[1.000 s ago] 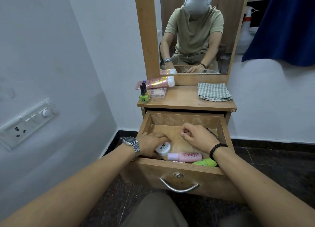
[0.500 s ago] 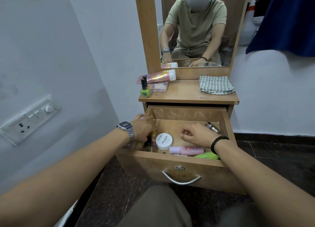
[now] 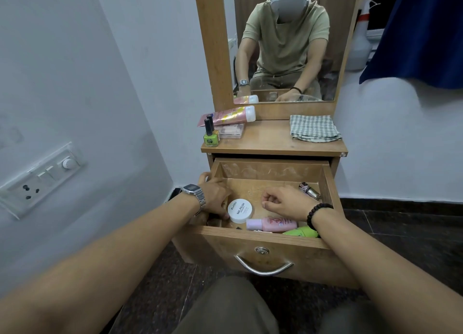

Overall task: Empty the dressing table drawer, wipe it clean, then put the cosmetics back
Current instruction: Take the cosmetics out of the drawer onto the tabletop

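Fingers of the left hand (image 3: 215, 198) curl down into the drawer's (image 3: 263, 236) near-left corner, thumb against a white jar (image 3: 240, 210); whether they hold anything is hidden. Right hand (image 3: 285, 202) loosely fisted, holding nothing visible. Best lifted singly: smooth round jar, pink bottle (image 3: 271, 224) lying on its side. Wood-grain tabletop (image 3: 270, 140) carries a glass polish bottle (image 3: 211, 135), a soft tube (image 3: 226, 115) and a folded checked cloth (image 3: 314, 128).
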